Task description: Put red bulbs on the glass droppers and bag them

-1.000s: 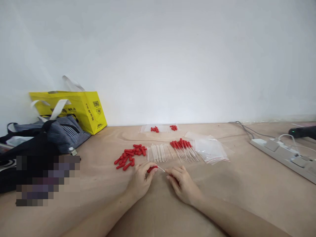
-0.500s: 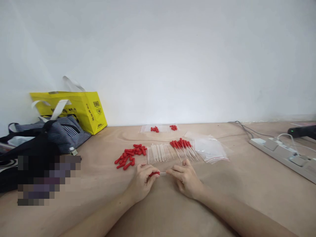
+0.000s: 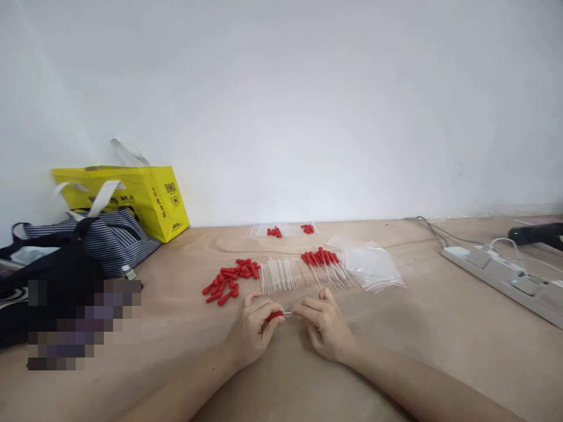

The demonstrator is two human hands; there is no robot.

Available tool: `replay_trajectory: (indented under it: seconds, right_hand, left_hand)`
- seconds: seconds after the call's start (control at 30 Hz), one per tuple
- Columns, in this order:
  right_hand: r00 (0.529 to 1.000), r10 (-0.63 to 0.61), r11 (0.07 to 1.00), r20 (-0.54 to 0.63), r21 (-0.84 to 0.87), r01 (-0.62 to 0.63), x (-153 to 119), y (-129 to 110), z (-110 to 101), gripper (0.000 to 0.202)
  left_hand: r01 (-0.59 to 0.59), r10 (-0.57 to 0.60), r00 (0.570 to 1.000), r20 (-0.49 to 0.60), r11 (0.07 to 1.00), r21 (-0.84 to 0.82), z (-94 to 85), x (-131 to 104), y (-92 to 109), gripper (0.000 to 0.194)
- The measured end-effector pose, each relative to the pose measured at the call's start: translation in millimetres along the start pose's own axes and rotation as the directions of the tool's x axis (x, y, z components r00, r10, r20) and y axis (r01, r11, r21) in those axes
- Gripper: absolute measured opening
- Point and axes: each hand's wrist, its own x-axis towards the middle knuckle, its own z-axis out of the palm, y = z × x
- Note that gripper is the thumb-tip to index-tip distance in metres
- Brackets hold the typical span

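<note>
My left hand (image 3: 255,328) is closed, its thumb and fingers pinching a red rubber dropper bulb (image 3: 275,316). A thin clear dropper tube (image 3: 287,315) runs from the bulb's mouth to my right hand (image 3: 323,326), whose closed fingertips grip its other end. How deep the tube sits in the bulb is hidden. Just beyond my left hand lies a pile of loose red bulbs (image 3: 229,285). Beside it is a row of clear tubes (image 3: 281,275). Farther right, several droppers with red bulbs fitted on tubes (image 3: 323,258) lie fanned out.
Clear zip bags (image 3: 373,266) lie right of the fitted droppers. Another bag holding red bulbs (image 3: 275,232) is near the wall. A yellow bag (image 3: 162,205) and a striped bag (image 3: 118,243) stand at left. A power strip (image 3: 505,281) with cables occupies the right.
My right hand has come slightly closer to my left, and less of the tube shows between them. Both grips are kept. The view has shifted a little.
</note>
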Motion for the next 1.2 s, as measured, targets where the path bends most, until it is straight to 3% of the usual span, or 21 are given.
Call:
replay_trajectory:
  seconds: [0.33, 0.5, 0.6, 0.67, 0.73, 0.8, 0.93, 1.07, 1.2]
  right_hand:
    - [1.0, -0.003, 0.997, 0.008, 0.072, 0.002, 2, 3, 8, 0.032]
    - [0.998, 0.014, 0.997, 0.056, -0.078, -0.01, 5, 3, 1, 0.019]
    - [0.998, 0.055, 0.987, 0.04, -0.154, -0.048, 6, 5, -2, 0.017]
    - [0.987, 0.163, 0.972, -0.007, -0.173, -0.161, 8, 10, -4, 0.018]
    - [0.943, 0.323, 0.925, -0.086, -0.184, -0.333, 14, 21, -5, 0.019]
    - [0.862, 0.48, 0.84, -0.161, -0.198, -0.505, 23, 36, -7, 0.021]
    - [0.716, 0.664, 0.662, -0.217, -0.274, -0.697, 42, 60, -6, 0.026]
    - [0.669, 0.717, 0.589, -0.196, -0.342, -0.732, 51, 69, -3, 0.027]
    - [0.67, 0.721, 0.568, -0.177, -0.401, -0.718, 53, 70, -3, 0.026]
  left_hand:
    - [0.011, -0.011, 1.0, 0.014, 1.0, -0.016, 2.9, 2, -4, 0.017]
    - [0.011, -0.011, 0.999, 0.035, 1.0, 0.019, -0.6, 6, -9, 0.018]
    - [0.002, 0.001, 1.0, -0.028, 0.993, 0.114, -3.8, 6, -15, 0.016]
    - [0.081, -0.056, 0.99, -0.133, 0.978, 0.192, -5.4, 7, -21, 0.022]
    - [0.204, -0.143, 0.96, -0.241, 0.945, 0.255, -6.7, 7, -29, 0.026]
    - [0.313, -0.219, 0.925, -0.311, 0.903, 0.295, -8.0, 8, -36, 0.025]
    - [0.429, -0.322, 0.89, -0.324, 0.832, 0.352, -12.0, 9, -45, 0.027]
    - [0.459, -0.364, 0.885, -0.291, 0.788, 0.41, -15.7, 8, -49, 0.031]
    - [0.446, -0.367, 0.895, -0.254, 0.773, 0.452, -15.1, 7, -50, 0.032]
